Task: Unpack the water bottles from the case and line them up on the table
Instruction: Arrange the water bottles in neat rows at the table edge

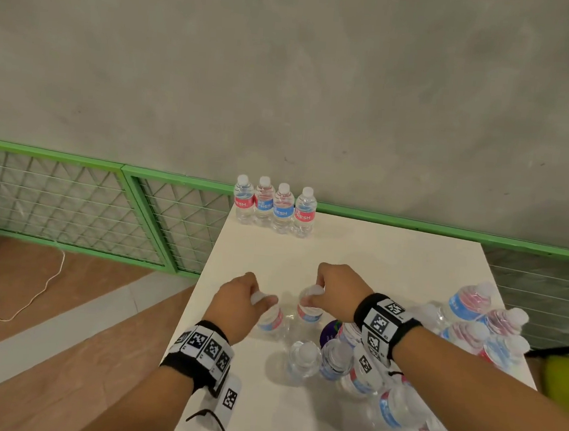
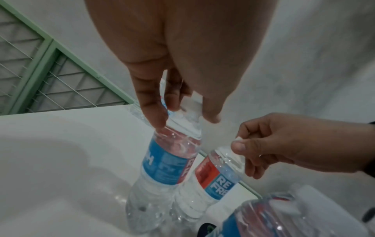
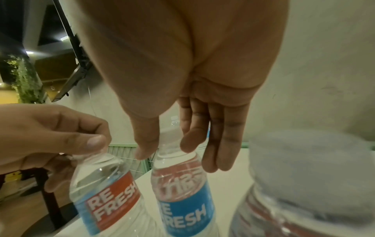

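On the white table [image 1: 375, 257], my left hand [image 1: 262, 299] pinches the white cap of a clear water bottle [image 1: 272, 321] with a red and blue label. Right beside it, my right hand [image 1: 314, 293] pinches the cap of a second bottle [image 1: 309, 313]. In the left wrist view my left hand [image 2: 186, 115] holds its bottle [image 2: 168, 160] by the cap, base down at the table top. The right wrist view shows my right hand [image 3: 166, 147] round the cap of its bottle [image 3: 182, 192]. Several bottles [image 1: 273, 207] stand in a row at the table's far edge.
More bottles [image 1: 473, 321] crowd the table's right side, and others [image 1: 339, 361] lie under my right forearm, by a purple round thing [image 1: 329, 332]. A yellow-green object [image 1: 568, 381] sits past the right edge. Green mesh panels [image 1: 71, 196] line the wall; a cable [image 1: 42, 290] lies on the floor.
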Demonstrator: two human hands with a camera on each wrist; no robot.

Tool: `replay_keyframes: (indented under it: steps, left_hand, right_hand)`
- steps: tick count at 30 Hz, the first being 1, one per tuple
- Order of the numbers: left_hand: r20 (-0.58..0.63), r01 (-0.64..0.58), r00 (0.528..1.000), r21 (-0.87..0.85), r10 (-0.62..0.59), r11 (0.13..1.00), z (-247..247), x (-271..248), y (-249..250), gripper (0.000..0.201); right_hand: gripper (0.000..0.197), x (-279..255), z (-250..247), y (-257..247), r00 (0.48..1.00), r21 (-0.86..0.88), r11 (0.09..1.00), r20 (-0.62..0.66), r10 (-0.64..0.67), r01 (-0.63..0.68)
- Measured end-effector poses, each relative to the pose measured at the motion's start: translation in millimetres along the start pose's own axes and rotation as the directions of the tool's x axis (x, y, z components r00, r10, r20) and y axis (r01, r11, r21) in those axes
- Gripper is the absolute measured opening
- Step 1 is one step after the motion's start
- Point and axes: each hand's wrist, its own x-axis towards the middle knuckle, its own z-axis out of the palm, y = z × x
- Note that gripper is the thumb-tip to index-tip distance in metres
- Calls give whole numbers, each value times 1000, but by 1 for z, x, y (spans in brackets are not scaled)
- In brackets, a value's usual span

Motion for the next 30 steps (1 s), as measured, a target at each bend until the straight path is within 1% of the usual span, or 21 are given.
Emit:
replay_keyframes:
  steps: [2, 4, 6, 7, 9, 10, 13, 15, 17, 19, 21, 22, 24, 27, 28, 30]
  left_hand:
    - [-38, 47, 998, 5, -46, 999, 1, 3, 0, 43]
    - [-54, 33, 998, 13, -32, 999, 3, 7, 1, 43]
    - [-47, -38, 998, 31, 39, 999, 5, 10, 1, 37]
    - [-28, -89, 996, 34, 90, 995, 6, 11, 1, 31]
    - [33, -179, 983, 43, 178, 983, 7, 12, 3, 17]
    - [72, -217, 974, 40, 214, 975, 6, 12, 3, 16]
    - [164, -283, 944, -39, 286, 958, 4, 12, 5, 42]
    - [165, -284, 943, -46, 288, 958, 4, 13, 7, 49]
    - [141, -266, 953, -26, 267, 964, 3, 15, 7, 48]
    - [115, -248, 962, -3, 247, 969, 3, 17, 9, 38]
    - [86, -203, 976, 20, 201, 979, 2, 18, 11, 24]
    - [70, -178, 982, 33, 175, 983, 2, 19, 11, 21]
    - [48, -152, 988, 51, 149, 987, 3, 20, 12, 23]
    - [63, -174, 983, 57, 170, 983, 4, 21, 11, 27]
    - [69, -183, 981, 46, 179, 982, 4, 21, 10, 31]
    - [71, -178, 982, 12, 177, 984, 4, 21, 8, 36]
  right_hand:
    - [51, 2, -1, -2, 1000, -30, 999, 10, 21, -21]
    - [52, 3, -2, -2, 999, -41, 999, 20, 35, -35]
    - [49, 4, -4, -2, 999, -32, 999, 30, 34, -33]
    - [47, 3, -5, -1, 999, -21, 1000, 35, 21, -20]
    - [42, 1, -7, -1, 998, -17, 999, 53, -34, 35]
    - [39, 0, -8, -1, 996, -29, 998, 63, -62, 64]
    - [32, -2, -10, -1, 994, -47, 995, 78, -83, 87]
    - [32, -2, -11, -1, 995, -40, 996, 64, -75, 78]
    - [33, -1, -12, 0, 997, -64, 996, 55, -56, 60]
    - [32, 1, -12, 1, 999, -76, 997, 40, -26, 29]
    - [29, 3, -11, 1, 1000, -54, 999, 25, 5, -3]
    - [30, 4, -10, 1, 1000, -48, 999, 14, 17, -17]
    - [37, 6, -8, 1, 999, -73, 997, 3, 35, -34]
    - [50, 5, -6, 1, 999, -120, 991, -1, 53, -53]
    - [51, 3, -7, 2, 999, -107, 993, 5, 50, -50]
    - [51, -1, -10, 4, 999, -42, 999, 33, 0, 2]
